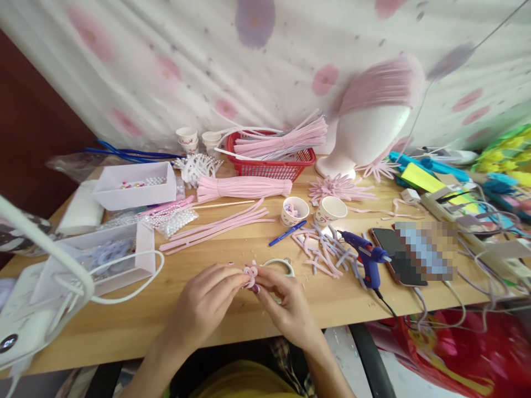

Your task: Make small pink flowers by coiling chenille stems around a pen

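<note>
Between my fingertips is a small pink curled piece of pipe cleaner (250, 275), held just above the table's front edge. My left hand (211, 296) pinches it from the left, and my right hand (284, 301) grips it from the right. Part of it is hidden by the fingers. Just behind my right hand lies a pale green ring (286, 264), partly covered by that hand. Farther right are cut pink and grey pipe cleaner pieces (326, 251) and a blue glue gun (367, 254). A blue pen (287, 233) lies beyond my hands.
Pink pipe cleaner bundles (244, 188) lie behind, near a red basket (269, 168) and paper cups (333, 210). White boxes (135, 185) stand left, beside a white lamp arm (45, 243). A foam head (369, 130) stands at the back. Phone (398, 257), cables and power strip are right.
</note>
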`<state>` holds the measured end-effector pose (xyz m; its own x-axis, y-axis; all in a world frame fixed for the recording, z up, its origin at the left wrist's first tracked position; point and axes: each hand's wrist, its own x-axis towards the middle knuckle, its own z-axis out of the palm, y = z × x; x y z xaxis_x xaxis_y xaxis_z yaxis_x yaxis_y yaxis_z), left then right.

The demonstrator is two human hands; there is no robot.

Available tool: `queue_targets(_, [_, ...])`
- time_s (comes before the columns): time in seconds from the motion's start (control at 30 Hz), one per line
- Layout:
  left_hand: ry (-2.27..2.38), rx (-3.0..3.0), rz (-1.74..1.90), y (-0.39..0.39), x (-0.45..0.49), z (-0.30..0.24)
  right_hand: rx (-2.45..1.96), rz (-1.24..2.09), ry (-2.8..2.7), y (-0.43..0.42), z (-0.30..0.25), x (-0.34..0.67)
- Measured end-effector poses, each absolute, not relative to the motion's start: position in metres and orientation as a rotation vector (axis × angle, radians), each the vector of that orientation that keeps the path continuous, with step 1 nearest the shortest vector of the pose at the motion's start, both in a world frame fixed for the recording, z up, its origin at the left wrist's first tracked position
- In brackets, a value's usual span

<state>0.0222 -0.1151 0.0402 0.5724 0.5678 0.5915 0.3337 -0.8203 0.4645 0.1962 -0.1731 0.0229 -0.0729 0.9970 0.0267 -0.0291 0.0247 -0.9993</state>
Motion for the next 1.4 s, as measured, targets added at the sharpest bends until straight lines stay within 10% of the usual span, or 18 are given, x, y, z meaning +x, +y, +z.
queue_targets(1.4, [0.698, 1.943, 1.018, -0.101, 0.03, 0.05, -0.877, 1.436, -0.772, -0.159, 0.016, 0.184])
